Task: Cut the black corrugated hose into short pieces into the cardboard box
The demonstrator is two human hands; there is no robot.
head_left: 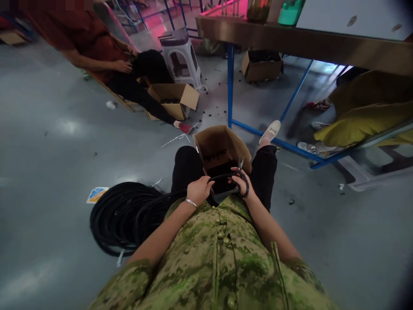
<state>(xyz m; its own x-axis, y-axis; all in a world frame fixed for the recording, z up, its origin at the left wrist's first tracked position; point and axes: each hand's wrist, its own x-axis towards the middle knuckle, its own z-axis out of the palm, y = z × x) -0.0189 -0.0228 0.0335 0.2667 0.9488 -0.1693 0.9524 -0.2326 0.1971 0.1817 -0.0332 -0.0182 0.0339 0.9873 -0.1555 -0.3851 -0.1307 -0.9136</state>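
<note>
I sit on the floor with an open cardboard box [222,144] between my knees; dark bits lie in its bottom. My left hand [198,190] grips a black rubber tube [221,176] that arcs across the box mouth. My right hand [241,183] holds black-handled scissors [241,170], blades pointing up beside the tube's end. The tube runs back to a large black coil [124,217] on the floor at my left.
Another person [106,51] sits at the far left beside an open cardboard box [174,99] and a plastic stool [180,58]. A blue-legged table [290,41] stands ahead on the right, with a box [261,64] beneath. Black offcuts dot the grey floor.
</note>
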